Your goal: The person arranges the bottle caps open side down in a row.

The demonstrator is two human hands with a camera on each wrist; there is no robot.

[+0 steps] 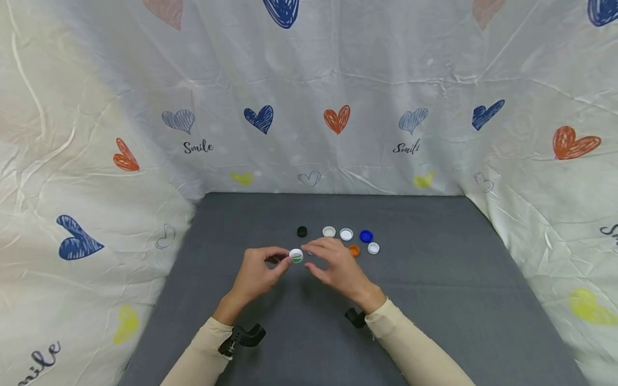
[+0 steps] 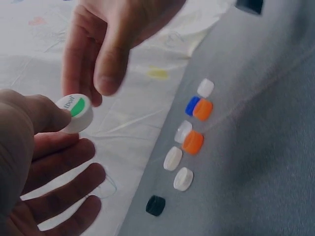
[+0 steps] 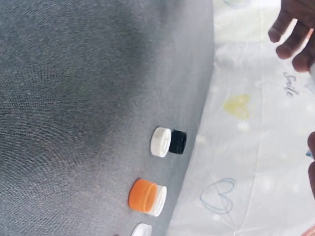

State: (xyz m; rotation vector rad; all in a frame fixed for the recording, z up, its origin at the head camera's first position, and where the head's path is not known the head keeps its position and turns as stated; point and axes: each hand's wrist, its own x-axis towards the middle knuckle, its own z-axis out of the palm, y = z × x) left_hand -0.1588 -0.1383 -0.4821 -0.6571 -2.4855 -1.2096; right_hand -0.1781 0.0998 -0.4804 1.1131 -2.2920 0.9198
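Between thumb and index finger, my left hand (image 1: 256,272) pinches a white bottle cap (image 1: 296,255) above the table. Green print and dark lettering show on the cap's top (image 2: 78,115) in the left wrist view, where the other left fingers spread loosely below it. My right hand (image 1: 338,268) is just to the right of that cap, thumb and fingers apart with nothing between them. In the left wrist view, the right fingertips overlap the cap's far side. A white cap in front of the right hand is mostly hidden by its fingers in the head view.
Beyond the hands, loose caps lie on the grey table (image 1: 434,300): a black cap (image 1: 301,231), several white ones including a white cap (image 1: 346,234), a blue cap (image 1: 366,236) and two orange, one being an orange cap (image 2: 193,142). A heart-printed curtain (image 1: 299,80) borders the table.
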